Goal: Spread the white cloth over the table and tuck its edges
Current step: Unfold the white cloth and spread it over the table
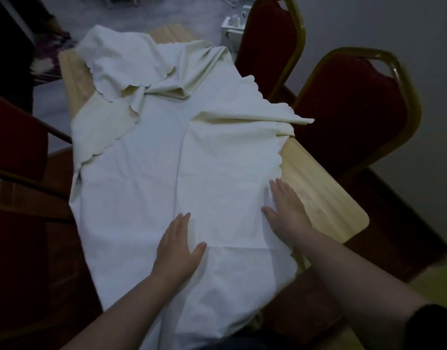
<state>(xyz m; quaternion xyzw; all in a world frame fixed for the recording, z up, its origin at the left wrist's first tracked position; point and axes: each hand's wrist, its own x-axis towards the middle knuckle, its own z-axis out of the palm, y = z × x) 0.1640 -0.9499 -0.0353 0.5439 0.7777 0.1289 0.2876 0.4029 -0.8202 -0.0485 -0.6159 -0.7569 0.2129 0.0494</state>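
Hands come first, nearest the camera: the left hand (pixel 175 242) lies flat on the white cloth (pixel 151 157), fingers (pixel 183 219) straight and close together with the thumb out to the side, holding nothing. The right hand (pixel 285 210) is pressed palm-down at the cloth's right edge, fingers (pixel 278 189) spread a little, also gripping nothing, its outer side over bare wood. This looks like the spreading step, well short of done: the near part is smoothed, the tucking not yet begun.

The cloth is soft, matte woven fabric with a scalloped hem. Its near end hangs over the front edge of the counter (pixel 326 193), and its left side droops off the counter there. On the right it stops short, leaving a wide strip of pale, smooth wood with a rounded corner uncovered.

Farther up, a right-hand flap (pixel 257 107) is folded back on itself, and beyond it the far end is bunched in loose overlapping layers (pixel 124 64), with wood showing past them. The next move, I judge, calls for pinching that right flap and drawing it outward over the bare strip, then opening the far folds toward the far edge.

Red padded chairs (pixel 353 107) with gold metal frames stand close beside the counter and may hinder tucking.
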